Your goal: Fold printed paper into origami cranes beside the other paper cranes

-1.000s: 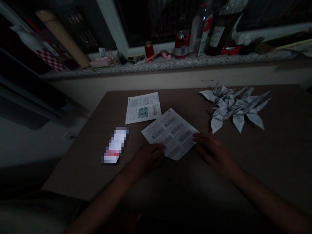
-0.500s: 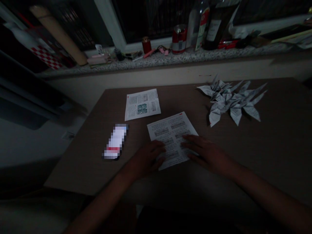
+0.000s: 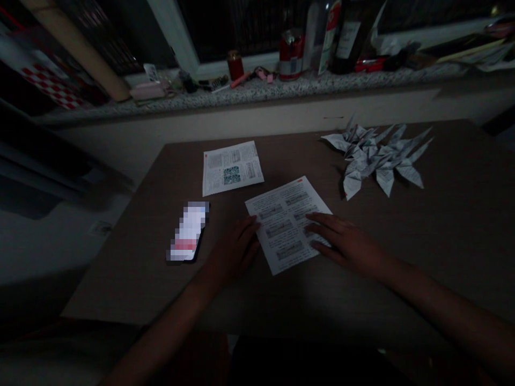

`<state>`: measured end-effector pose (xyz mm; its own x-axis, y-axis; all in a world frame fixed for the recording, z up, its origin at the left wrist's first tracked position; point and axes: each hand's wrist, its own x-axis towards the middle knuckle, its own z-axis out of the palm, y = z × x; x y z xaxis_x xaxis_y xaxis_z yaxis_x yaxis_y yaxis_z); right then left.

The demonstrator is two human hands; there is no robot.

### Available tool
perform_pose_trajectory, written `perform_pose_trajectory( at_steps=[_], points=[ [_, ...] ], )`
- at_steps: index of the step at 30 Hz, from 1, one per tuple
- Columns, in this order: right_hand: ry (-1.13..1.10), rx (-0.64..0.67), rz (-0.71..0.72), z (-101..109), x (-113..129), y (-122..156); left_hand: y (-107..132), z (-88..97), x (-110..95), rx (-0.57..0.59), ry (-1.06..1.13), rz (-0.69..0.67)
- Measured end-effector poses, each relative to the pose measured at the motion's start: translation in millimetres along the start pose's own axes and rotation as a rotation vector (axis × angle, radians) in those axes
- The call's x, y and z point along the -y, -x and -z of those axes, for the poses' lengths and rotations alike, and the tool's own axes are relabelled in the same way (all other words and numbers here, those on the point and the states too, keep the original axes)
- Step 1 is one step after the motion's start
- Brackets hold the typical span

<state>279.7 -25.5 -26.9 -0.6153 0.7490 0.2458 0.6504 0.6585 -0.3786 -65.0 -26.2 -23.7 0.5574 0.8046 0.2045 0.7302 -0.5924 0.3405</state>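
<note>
A printed sheet of paper lies flat on the brown table, with text and small grey pictures on it. My right hand rests over its right side, fingers apart and nothing gripped. At the sheet's left edge is my left hand, its fingers loosely spread, the fingertips at or beside the paper. A second printed sheet lies farther back, left of the middle. Left of my left hand is a phone with a lit, blurred screen.
Several folded paper pieces with pointed tips sit together at the back right of the table. Beyond it, a speckled stone windowsill carries a red can, bottles and small items.
My left hand has slid left off the sheet to its edge. My right hand stays on the right side. The camera view has shifted slightly.
</note>
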Motion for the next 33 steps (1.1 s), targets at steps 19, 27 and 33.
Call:
perform_pose_trajectory(
  at_steps=[19,27,33],
  points=[
    [-0.063,0.047,0.13,-26,30,-39,-4,3.2,2,-0.02,-0.06,-0.202],
    [-0.069,0.038,0.13,-27,28,-38,5,3.2,0,-0.028,-0.11,-0.276],
    [-0.058,0.005,0.102,-28,22,-38,12,-0.7,6,-0.015,-0.075,-0.29]
  ],
)
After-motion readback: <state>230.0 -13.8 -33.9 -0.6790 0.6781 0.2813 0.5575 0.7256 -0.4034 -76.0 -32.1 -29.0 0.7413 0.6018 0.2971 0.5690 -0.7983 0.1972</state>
